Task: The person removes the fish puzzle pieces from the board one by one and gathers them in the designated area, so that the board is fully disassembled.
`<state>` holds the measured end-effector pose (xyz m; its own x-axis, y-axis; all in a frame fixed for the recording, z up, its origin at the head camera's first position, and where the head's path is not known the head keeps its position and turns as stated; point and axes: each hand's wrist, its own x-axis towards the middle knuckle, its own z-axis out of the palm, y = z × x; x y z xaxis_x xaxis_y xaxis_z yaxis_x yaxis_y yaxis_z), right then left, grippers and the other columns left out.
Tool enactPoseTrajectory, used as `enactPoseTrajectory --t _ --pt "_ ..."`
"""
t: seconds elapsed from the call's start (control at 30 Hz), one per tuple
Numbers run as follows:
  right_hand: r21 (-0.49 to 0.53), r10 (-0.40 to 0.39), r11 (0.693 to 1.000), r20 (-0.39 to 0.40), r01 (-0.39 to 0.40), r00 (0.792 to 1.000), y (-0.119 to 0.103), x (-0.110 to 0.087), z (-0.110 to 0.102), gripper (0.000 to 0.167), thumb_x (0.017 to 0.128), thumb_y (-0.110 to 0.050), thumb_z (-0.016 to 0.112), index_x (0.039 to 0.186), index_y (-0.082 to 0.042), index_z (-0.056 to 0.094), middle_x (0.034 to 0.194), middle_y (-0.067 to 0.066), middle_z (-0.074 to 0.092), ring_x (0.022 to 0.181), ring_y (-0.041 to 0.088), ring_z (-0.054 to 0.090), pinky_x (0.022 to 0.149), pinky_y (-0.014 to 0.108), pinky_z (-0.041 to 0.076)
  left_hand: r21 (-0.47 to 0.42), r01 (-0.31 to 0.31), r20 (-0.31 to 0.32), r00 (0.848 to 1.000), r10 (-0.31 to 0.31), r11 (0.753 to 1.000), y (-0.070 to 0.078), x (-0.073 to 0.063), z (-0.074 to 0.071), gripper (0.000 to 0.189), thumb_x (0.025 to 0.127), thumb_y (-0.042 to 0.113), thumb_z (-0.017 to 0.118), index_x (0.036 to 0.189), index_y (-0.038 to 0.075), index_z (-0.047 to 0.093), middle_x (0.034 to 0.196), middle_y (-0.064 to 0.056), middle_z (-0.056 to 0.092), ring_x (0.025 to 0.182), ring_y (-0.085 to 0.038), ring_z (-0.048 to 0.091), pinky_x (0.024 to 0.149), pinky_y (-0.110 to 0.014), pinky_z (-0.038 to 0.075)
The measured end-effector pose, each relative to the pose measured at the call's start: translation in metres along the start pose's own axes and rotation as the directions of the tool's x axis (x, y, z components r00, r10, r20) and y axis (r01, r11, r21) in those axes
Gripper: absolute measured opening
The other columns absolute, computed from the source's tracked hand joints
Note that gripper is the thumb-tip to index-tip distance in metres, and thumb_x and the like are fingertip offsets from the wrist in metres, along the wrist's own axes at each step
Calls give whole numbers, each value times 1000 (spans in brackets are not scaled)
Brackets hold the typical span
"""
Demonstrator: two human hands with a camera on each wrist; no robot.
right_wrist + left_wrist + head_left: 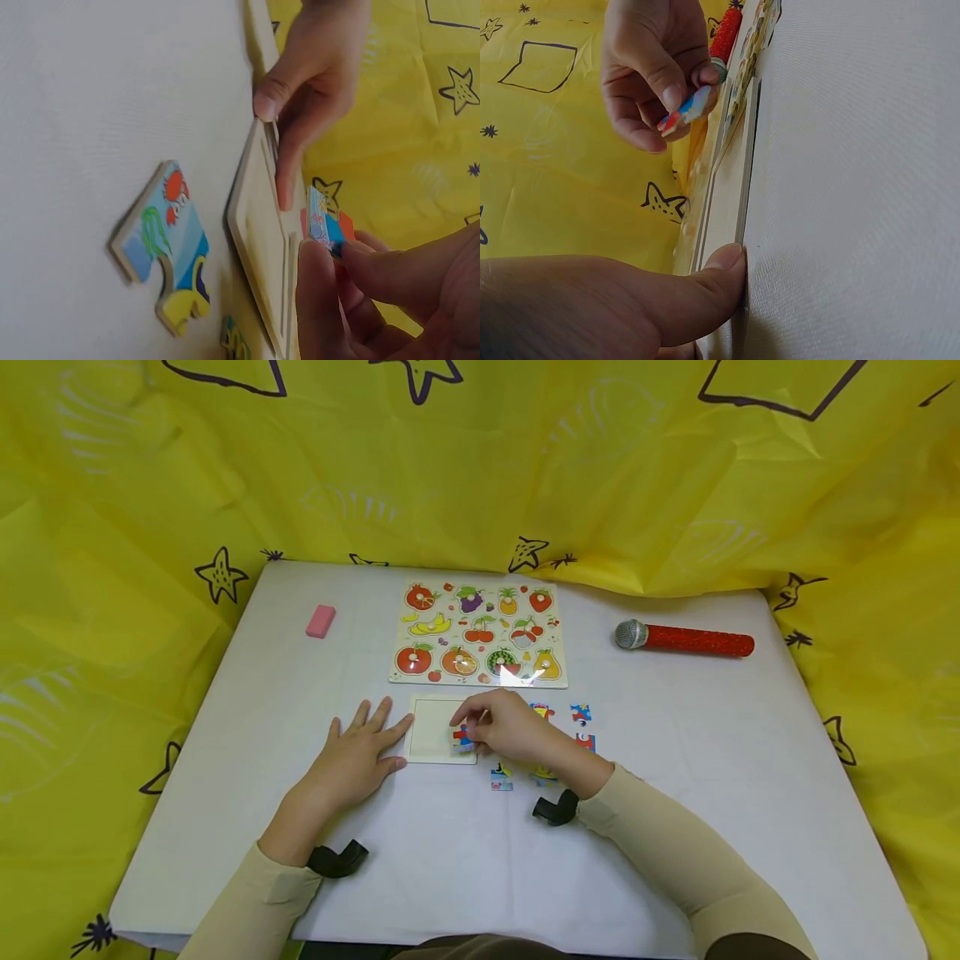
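Note:
A pale wooden puzzle tray (433,731) lies on the white table, with no pieces visible in it. My left hand (352,760) rests beside it, fingers spread, its thumb and forefinger touching the tray's left edge. Above the tray's right part, my right hand (504,727) pinches a blue and red puzzle piece (324,221) between thumb and fingers. Several loose pieces lie right of the tray; one, a corner piece with a crab (169,240), is plain in the right wrist view. Part of that group is hidden under my right hand and forearm.
Behind the tray lies a fruit peg board (480,633). A pink eraser-like block (321,621) is at the back left. On the right lies a red microphone (686,639). A yellow patterned cloth (480,468) borders the table's back and sides.

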<state>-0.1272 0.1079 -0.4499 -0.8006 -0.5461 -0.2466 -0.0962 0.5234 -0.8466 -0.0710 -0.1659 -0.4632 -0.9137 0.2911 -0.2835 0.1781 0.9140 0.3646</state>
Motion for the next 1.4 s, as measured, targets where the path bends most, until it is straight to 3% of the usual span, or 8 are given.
enactPoseTrajectory --t 0.4,0.77,1.4 --pt "107 34 994 -33 -31 999 12 -26 -30 21 98 7 65 110 -4 79 95 11 64 67 23 73 67 38 67 -16 -5 -16 1000 4 1000 -3 -1 3 71 102 33 73 166 28 42 180 -16 22 166 -52 11 124 -85 9" --pt "61 127 991 -68 -123 990 40 -64 -63 23 96 10 63 107 -2 79 94 12 66 70 22 65 62 34 64 -22 -6 -14 1000 6 1000 -4 -1 2 71 103 33 72 166 29 42 180 -16 21 166 -52 10 125 -84 7" --pt "99 281 958 -131 -270 951 77 -123 -75 14 97 2 72 110 2 77 89 11 63 68 21 64 61 31 63 -21 -14 -4 1000 14 1000 -1 -2 0 71 103 34 72 166 29 42 180 -15 21 166 -52 10 125 -84 8"
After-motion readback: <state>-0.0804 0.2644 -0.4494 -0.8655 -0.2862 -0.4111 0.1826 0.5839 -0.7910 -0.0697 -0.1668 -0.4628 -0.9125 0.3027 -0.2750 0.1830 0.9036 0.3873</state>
